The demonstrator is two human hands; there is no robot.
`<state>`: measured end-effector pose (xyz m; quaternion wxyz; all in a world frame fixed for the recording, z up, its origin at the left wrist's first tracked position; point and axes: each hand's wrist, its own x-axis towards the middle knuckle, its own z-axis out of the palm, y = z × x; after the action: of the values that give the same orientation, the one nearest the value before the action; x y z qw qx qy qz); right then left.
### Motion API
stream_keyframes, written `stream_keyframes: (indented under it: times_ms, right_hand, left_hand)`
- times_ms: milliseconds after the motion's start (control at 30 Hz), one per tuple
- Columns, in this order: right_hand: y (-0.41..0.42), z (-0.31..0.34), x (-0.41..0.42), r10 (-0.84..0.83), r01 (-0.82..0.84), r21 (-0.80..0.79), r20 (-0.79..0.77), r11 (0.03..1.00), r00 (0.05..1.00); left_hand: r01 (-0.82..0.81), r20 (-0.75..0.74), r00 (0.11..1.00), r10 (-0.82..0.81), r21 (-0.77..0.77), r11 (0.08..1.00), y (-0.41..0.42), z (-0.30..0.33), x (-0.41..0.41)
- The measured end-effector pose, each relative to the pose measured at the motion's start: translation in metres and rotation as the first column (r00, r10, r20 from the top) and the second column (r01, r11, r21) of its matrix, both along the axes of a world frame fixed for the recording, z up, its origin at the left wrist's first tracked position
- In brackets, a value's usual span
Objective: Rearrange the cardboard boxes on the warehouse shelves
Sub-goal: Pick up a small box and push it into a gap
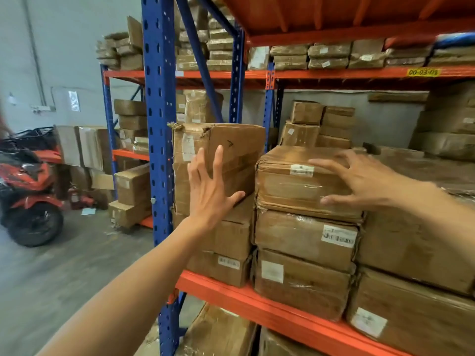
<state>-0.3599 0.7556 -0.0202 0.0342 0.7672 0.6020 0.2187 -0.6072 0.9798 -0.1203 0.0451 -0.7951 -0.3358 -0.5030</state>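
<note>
A tall worn cardboard box (231, 147) stands upright at the left end of the orange shelf beam (257, 304), on top of two stacked boxes. My left hand (208, 191) is open with fingers spread, in front of its front face. To its right a flat taped box (290, 183) with a small white label tops a stack of three. My right hand (359, 178) is open, fingers spread over that box's right front corner, thumb near its lower edge. Whether either hand touches a box is unclear.
A blue rack upright (159, 150) stands just left of the tall box. More boxes (411, 242) fill the shelf to the right and behind, and flat packs (329, 56) fill the shelf above. A red motorcycle (28, 191) is parked on the grey floor at left.
</note>
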Motion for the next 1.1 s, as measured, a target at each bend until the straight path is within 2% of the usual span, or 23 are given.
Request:
stream_keyframes:
  times_ms: [67,133,333,567,767,867,967,1100]
  right_hand:
    - [0.015,0.014,-0.026,0.064,-0.061,0.031,-0.084,0.998,0.994]
    - [0.041,0.028,-0.056,0.115,-0.111,0.041,-0.120,0.993,0.986]
    - [0.132,0.069,-0.139,0.208,-0.208,-0.001,0.003,0.978,0.978]
    - [0.201,0.090,-0.177,0.112,-0.104,-0.055,0.181,0.993,0.977]
    - [0.232,0.093,-0.198,0.133,-0.091,-0.204,0.205,0.975,0.970]
    - [0.242,0.101,-0.210,0.092,-0.037,-0.253,0.209,0.967,0.974]
    - [0.252,0.101,-0.223,0.037,0.028,-0.311,0.198,0.950,0.979]
    - [0.266,0.095,-0.242,-0.038,0.133,-0.321,0.285,0.938,0.958]
  left_hand:
    - [-0.024,0.099,0.994,0.040,-0.156,0.987,0.010,-0.006,-0.019]
    - [0.028,0.140,0.990,0.015,-0.295,0.955,0.021,-0.015,-0.033]
    - [0.195,0.158,0.979,-0.127,-0.567,0.800,0.052,-0.015,-0.054]
    - [0.258,0.156,0.966,-0.206,-0.559,0.788,0.069,-0.019,-0.046]
    - [0.272,0.111,0.961,-0.252,-0.530,0.804,0.085,-0.026,-0.046]
    - [0.342,0.129,0.938,-0.323,-0.508,0.791,0.092,-0.030,-0.051]
    - [0.435,0.191,0.900,-0.392,-0.467,0.770,0.095,-0.035,-0.055]
    - [0.587,0.415,0.804,-0.427,-0.432,0.685,0.092,-0.046,-0.054]
